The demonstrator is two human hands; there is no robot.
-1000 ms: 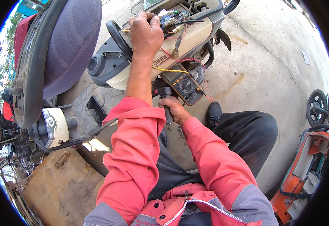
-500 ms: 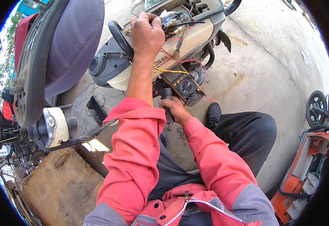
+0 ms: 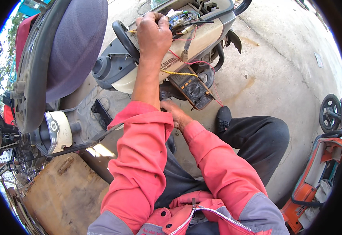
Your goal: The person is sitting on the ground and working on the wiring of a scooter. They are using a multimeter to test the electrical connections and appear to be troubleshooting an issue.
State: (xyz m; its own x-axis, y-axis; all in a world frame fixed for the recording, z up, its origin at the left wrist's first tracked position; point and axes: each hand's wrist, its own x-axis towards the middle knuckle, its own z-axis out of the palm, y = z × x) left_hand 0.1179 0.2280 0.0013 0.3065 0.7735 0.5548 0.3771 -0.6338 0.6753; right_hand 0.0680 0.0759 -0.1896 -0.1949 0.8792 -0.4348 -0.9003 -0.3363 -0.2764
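My left hand (image 3: 154,33) is closed at the wire bundle (image 3: 182,19) on the cream-and-grey scooter body (image 3: 120,80); what its fingers pinch is hidden. Below, my right hand (image 3: 175,113) curls behind my left forearm, around something largely out of sight. A black multimeter with orange markings (image 3: 194,90) rests tilted against the scooter's lower side, just above my right hand. A yellow wire (image 3: 177,73) runs across it, and a thin red lead (image 3: 200,62) hangs down beside it.
An upright purple-grey seat (image 3: 75,47) stands at left, above the footboard (image 3: 85,133). A weathered wooden board (image 3: 57,188) lies lower left. Concrete ground (image 3: 280,70) spreads to the right, with an orange machine (image 3: 300,203) and a small black wheel (image 3: 328,113) at the edge.
My right hand has moved slightly left behind the forearm, and the dark cylindrical tool it gripped is now mostly hidden. My left hand is nearly unchanged.
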